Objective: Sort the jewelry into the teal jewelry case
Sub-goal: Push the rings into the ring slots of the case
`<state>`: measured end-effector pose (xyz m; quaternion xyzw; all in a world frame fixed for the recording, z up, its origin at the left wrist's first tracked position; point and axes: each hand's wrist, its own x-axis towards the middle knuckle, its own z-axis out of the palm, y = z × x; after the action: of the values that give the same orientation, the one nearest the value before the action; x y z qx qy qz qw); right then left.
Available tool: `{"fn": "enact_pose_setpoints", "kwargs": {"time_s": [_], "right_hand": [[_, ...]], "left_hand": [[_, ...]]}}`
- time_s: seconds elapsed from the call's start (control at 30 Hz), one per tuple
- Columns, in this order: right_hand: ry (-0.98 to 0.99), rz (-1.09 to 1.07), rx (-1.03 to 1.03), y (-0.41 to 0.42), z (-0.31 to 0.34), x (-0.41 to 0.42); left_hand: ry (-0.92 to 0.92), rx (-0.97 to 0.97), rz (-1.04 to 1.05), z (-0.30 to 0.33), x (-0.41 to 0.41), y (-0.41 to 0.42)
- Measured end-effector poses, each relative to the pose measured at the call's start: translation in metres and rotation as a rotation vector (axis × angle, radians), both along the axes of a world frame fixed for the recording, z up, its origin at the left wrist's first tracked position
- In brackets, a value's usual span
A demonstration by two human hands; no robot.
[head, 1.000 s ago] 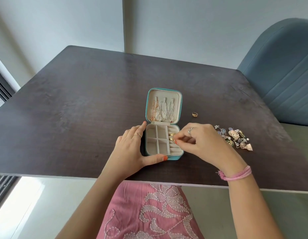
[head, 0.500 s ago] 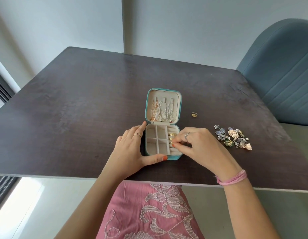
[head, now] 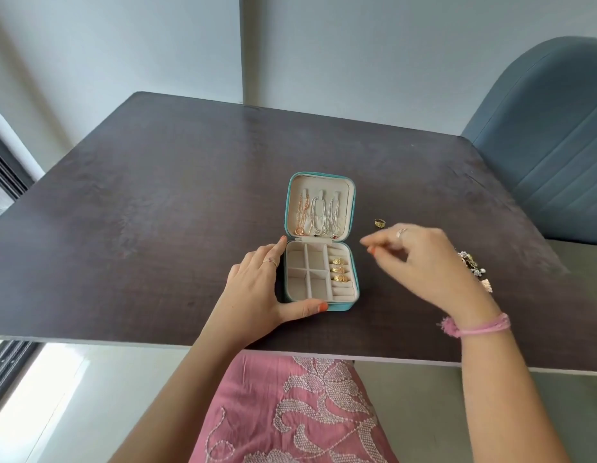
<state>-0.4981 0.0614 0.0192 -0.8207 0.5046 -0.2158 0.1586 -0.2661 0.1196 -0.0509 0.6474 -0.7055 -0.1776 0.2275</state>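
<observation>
Teal box lay open on the surface, three gold rings in its right-hand rolls, chains in its lid. Your left grip braced its corner, fingers straight; your right grip hung loosely curled, empty, near a loose ring.

Pink garment with pale embroidery; pink thread bracelet; orange nails; rings on left hand and right hand.
</observation>
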Motion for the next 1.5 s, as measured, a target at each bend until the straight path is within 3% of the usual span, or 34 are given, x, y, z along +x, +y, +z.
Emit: {"fn": "enact_pose_setpoints", "kwargs": {"time_s": [0.1, 0.33, 0.63, 0.87, 1.03, 1.2, 1.5], "right_hand": [[-0.057, -0.158, -0.013, -0.031, -0.005, -0.013], [0.158, -0.165, 0.158, -0.092, -0.027, -0.018], [0.202, -0.185, 0.008, -0.088, -0.038, -0.016], [-0.061, -0.230, 0.011, -0.032, -0.034, -0.019], [-0.296, -0.030, 0.185, 0.017, -0.013, -0.008], [-0.107, 0.159, 0.156, 0.028, -0.015, 0.009], [0.055, 0.155, 0.013, 0.026, -0.022, 0.019]], "left_hand": [[-0.001, 0.009, 0.001, 0.001, 0.000, 0.000], [0.008, 0.023, -0.002, 0.002, 0.000, 0.000], [0.006, 0.005, -0.008, 0.002, 0.000, -0.001], [0.018, 0.018, -0.010, 0.005, -0.001, 0.000], [0.015, 0.019, -0.007, 0.004, 0.000, 0.000], [0.003, 0.004, -0.005, 0.001, 0.001, -0.001], [0.013, -0.033, -0.003, -0.002, 0.001, -0.002]]}}
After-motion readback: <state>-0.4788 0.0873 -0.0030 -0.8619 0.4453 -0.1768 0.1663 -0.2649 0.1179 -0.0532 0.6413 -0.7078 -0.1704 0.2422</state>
